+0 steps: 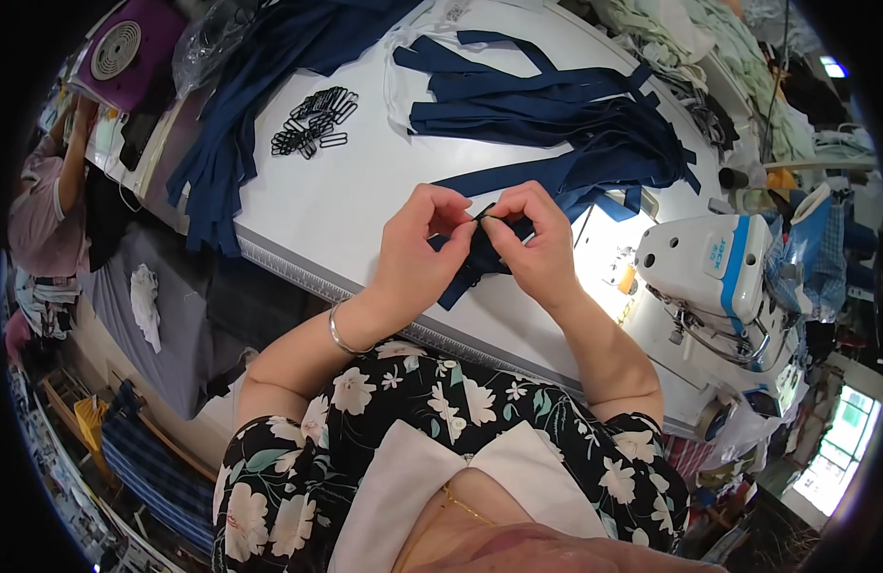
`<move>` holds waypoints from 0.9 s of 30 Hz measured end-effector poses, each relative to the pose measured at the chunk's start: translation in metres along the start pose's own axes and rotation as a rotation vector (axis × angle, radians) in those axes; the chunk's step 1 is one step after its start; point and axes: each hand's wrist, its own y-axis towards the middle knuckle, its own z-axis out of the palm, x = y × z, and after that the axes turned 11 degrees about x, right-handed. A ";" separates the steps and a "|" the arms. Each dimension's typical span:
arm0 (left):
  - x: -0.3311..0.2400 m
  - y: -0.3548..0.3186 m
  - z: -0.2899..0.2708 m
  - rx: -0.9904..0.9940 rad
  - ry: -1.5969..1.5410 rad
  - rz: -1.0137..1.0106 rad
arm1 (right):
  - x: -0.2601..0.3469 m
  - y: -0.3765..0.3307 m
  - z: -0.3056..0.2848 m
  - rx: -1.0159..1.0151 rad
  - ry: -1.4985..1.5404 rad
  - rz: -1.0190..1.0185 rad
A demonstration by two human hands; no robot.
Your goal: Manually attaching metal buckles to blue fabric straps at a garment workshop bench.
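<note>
Over the white table, my left hand (418, 244) and my right hand (537, 244) meet, thumbs and forefingers pinched together. Between the fingertips is a small black piece (483, 213), apparently a slider buckle; the fingers cover most of it. Dark navy fabric strip (468, 270) hangs below and behind the fingers, partly hidden by them. Ahead of my hands lies a bundle of navy fabric strips (546, 119), its ends fanned to the left. A loose pile of black slider buckles (315, 121) rests on the table to the left of the bundle.
A white and blue sewing machine (699, 263) stands on the right, its lamp lighting the needle area. More navy strips (217, 158) drape over the table's left edge. A measuring tape (298, 272) runs along the front edge. Another person (55, 205) is at far left, beside a purple device (122, 48).
</note>
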 end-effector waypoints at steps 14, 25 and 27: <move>-0.004 0.004 -0.003 0.070 -0.323 -0.037 | 0.001 -0.003 -0.002 0.088 0.240 0.190; -0.012 -0.011 -0.016 0.114 -0.451 -0.167 | 0.006 0.000 0.003 0.238 -0.181 -0.208; -0.009 -0.017 -0.013 0.098 -0.424 -0.142 | 0.006 0.000 0.003 0.235 -0.181 -0.197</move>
